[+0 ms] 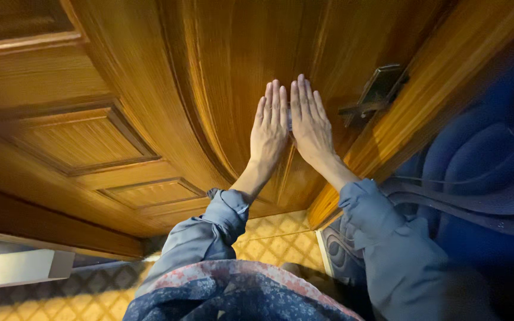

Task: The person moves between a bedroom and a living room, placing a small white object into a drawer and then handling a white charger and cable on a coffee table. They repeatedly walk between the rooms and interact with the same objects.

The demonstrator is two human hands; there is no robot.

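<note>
My left hand and my right hand lie flat, side by side, against a varnished wooden door. All fingers are stretched out and point up the panel. A small pale thing shows in the gap between the two hands; I cannot tell what it is. Both arms wear grey-blue sleeves. A dark metal door handle sits just right of my right hand, apart from it.
Panelled wooden door or wall fills the left. Blue fabric hangs at the right, past the door's edge. Yellow patterned floor lies below. A white ledge sticks out at lower left.
</note>
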